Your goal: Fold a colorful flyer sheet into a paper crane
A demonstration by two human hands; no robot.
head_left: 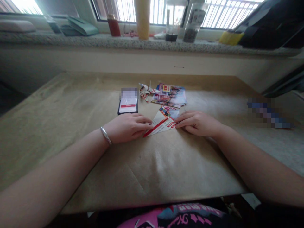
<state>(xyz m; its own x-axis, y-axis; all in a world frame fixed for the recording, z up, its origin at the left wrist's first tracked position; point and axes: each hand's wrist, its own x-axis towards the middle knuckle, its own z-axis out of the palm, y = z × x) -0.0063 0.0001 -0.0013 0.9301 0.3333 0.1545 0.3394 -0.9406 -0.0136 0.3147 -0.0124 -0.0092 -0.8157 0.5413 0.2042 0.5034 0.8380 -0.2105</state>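
Note:
A folded printed paper (pixel 159 127), white with a red stripe and a colourful picture at its top, lies on the table between my hands. My left hand (pixel 130 127), with a silver bangle at the wrist, holds its left edge, fingers together and pressed to the paper. At the right corner, my right hand (pixel 199 123) pinches it between thumb and fingers. Small folded paper pieces (pixel 145 91) lie beyond it, beside a stack of colourful leaflets (pixel 171 95). Just past my left hand is a phone (pixel 128 106) with its screen lit.
The table (pixel 114 177) has a tan cover and meets a wall at the back. A blurred-out flat item (pixel 268 114) lies at the right. Bottles, jars and a yellow cylinder (pixel 142 20) stand on the stone windowsill (pixel 95 41), with a dark bag (pixel 268 28) at its right end.

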